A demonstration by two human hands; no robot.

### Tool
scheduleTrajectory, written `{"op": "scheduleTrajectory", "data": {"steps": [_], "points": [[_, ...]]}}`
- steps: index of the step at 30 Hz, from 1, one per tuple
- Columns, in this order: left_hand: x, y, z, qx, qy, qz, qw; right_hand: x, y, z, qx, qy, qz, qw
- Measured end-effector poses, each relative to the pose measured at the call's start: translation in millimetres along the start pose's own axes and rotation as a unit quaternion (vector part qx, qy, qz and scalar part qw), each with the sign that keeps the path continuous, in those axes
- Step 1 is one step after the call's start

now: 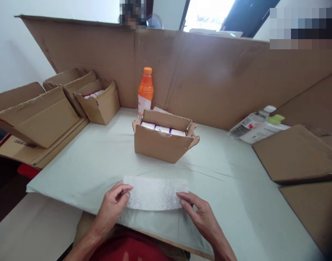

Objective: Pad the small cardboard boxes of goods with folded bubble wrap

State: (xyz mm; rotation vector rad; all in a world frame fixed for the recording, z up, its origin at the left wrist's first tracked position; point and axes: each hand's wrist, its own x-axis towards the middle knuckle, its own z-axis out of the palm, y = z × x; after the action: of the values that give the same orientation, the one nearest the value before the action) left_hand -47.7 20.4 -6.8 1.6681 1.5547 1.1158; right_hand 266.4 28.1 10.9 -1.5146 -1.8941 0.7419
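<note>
A strip of bubble wrap [155, 194] is stretched out low over the near part of the table. My left hand [115, 203] pinches its left end between thumb and fingers. At the right end, my right hand [195, 208] grips the sheet the same way. Just beyond it stands an open cardboard box [157, 145] with its flaps raised. Inside that box, the tops of several white packages [162, 129] with purple edges show in a row.
An orange bottle [146, 90] stands behind the box, against a tall cardboard screen [209, 79]. More open cartons [103, 105] sit at the left. To the right, a clear bottle [250, 123] leans beside cardboard boxes [296, 156]. The table [100, 156] has a pale cloth cover.
</note>
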Motion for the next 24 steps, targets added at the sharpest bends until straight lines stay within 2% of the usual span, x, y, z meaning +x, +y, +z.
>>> {"op": "scheduleTrajectory", "data": {"steps": [2, 4, 6, 8, 10, 12, 13, 15, 17, 19, 24], "points": [[12, 17, -11.1, 0.040, 0.070, 0.122, 0.989, 4, -17, -18, -0.021, 0.055, -0.089, 0.994], [35, 40, -25.6, 0.098, 0.131, 0.252, 0.954, 17, -37, -41, -0.041, 0.125, -0.161, 0.978], [70, 65, -39.6, 0.149, 0.174, 0.342, 0.911, 40, -57, -65, -0.062, 0.188, -0.192, 0.961], [113, 87, -49.4, 0.170, 0.206, 0.387, 0.883, 73, -72, -87, -0.089, 0.225, -0.185, 0.952], [159, 105, -53.7, 0.185, 0.173, 0.373, 0.893, 110, -80, -103, -0.114, 0.217, -0.156, 0.957], [200, 117, -53.7, 0.246, 0.065, 0.293, 0.922, 146, -81, -114, -0.134, 0.168, -0.123, 0.969], [216, 121, -52.8, 0.283, 0.005, 0.249, 0.926, 162, -80, -117, -0.147, 0.131, -0.107, 0.975], [241, 127, -50.6, 0.338, -0.089, 0.184, 0.919, 185, -79, -123, -0.189, 0.039, -0.071, 0.979], [256, 129, -48.3, 0.367, -0.137, 0.165, 0.905, 200, -82, -126, -0.253, -0.066, -0.035, 0.965], [265, 131, -46.0, 0.386, -0.170, 0.159, 0.892, 210, -88, -127, -0.318, -0.147, -0.008, 0.937], [279, 137, -38.5, 0.430, -0.263, 0.131, 0.853, 227, -100, -124, -0.389, -0.253, 0.014, 0.886]]}}
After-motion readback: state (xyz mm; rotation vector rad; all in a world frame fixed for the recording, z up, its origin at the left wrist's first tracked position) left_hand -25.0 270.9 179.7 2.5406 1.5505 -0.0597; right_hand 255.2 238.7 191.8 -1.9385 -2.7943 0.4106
